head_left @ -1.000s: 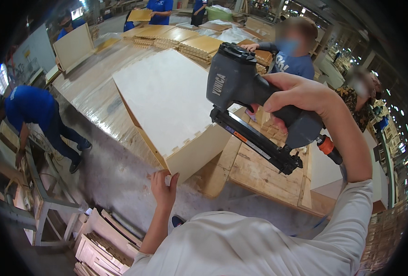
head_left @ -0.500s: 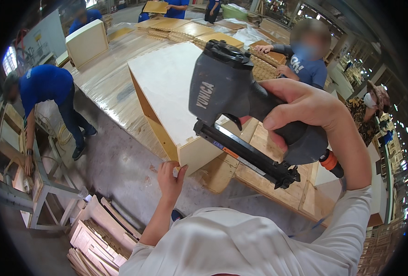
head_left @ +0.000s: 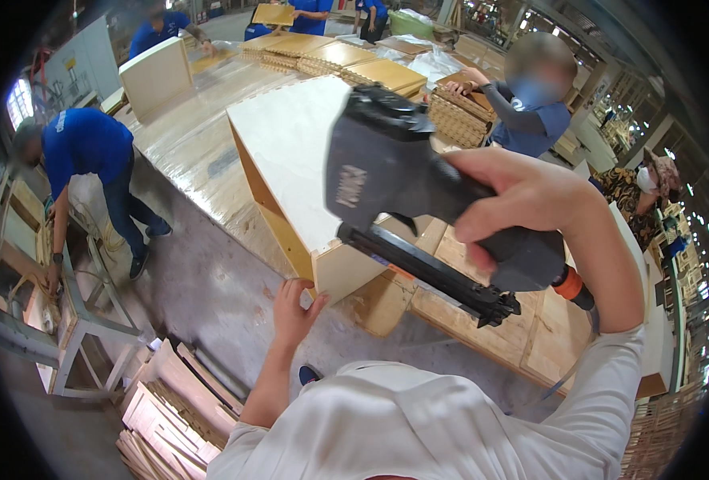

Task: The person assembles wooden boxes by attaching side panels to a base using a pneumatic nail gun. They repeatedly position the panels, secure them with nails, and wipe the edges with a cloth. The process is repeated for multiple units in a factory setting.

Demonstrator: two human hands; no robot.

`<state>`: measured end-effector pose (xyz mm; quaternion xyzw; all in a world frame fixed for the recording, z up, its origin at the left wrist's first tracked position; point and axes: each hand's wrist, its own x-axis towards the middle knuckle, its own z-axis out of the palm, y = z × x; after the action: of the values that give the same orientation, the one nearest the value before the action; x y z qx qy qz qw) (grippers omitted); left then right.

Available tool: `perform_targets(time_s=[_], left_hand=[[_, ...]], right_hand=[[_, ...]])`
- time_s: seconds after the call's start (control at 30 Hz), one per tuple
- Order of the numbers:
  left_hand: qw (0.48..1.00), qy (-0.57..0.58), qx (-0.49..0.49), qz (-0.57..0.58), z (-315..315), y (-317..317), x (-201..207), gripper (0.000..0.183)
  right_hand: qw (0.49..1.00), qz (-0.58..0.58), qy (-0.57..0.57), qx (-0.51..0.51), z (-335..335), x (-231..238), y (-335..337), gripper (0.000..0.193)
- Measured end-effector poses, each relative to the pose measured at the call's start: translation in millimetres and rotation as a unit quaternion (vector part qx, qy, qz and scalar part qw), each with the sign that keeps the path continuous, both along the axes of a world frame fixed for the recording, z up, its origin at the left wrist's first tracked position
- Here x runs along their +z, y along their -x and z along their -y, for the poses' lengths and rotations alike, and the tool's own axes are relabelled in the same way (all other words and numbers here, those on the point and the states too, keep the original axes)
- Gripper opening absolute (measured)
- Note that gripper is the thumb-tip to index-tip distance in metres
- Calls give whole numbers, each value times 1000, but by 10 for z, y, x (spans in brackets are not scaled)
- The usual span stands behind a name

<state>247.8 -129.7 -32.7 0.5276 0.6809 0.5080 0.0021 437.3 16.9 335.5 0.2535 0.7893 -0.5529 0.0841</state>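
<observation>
A black pneumatic nail gun [head_left: 386, 172] with an orange hose fitting fills the middle of the view. My right hand [head_left: 530, 196] is wrapped round its handle and holds it up above the near end of a wooden box [head_left: 286, 152]. The box has a white top panel and pale wood sides, and one side is open toward the left. My left hand [head_left: 294, 312] grips the box's near lower corner, fingers on the edge and thumb against the near side. The nail gun hides part of the box's right side.
The box rests on a large wooden table [head_left: 178, 152]. Stacked panels [head_left: 342, 52] and another pale box [head_left: 156, 78] stand farther back. Wood offcuts [head_left: 158, 416] lie at lower left beside a metal frame [head_left: 90, 328]. Several co-workers [head_left: 90, 148] surround the table.
The nail gun has shifted slightly left and is blurred. My left hand stays at the corner. The co-worker at right has swung an arm across the stacked panels; one at far left reaches over the table.
</observation>
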Motion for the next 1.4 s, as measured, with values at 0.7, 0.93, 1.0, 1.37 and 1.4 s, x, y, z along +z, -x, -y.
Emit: perform_targets(time_s=[0.7,0.93,1.0,1.37,1.4], left_hand=[[731,-136,-165,648,-868,831,1389,48],[695,-339,-101,626,-1067,196,1501,63],[702,-378,-4,604,-1473,219,1454,56],[531,-280,-141,787,-3385,41,1427,49],[584,-196,-189,765,-3386,-448,1389,45]], right_hand=[[895,-28,-33,-444,-633,-2971,-2832,38],[878,-50,-25,-476,-844,-3372,-3141,36],[877,-51,-14,-477,-871,-3418,-3131,38],[895,-45,-30,-442,-920,-3437,-2946,38],[883,-27,-29,-468,-893,-3372,-2991,39]])
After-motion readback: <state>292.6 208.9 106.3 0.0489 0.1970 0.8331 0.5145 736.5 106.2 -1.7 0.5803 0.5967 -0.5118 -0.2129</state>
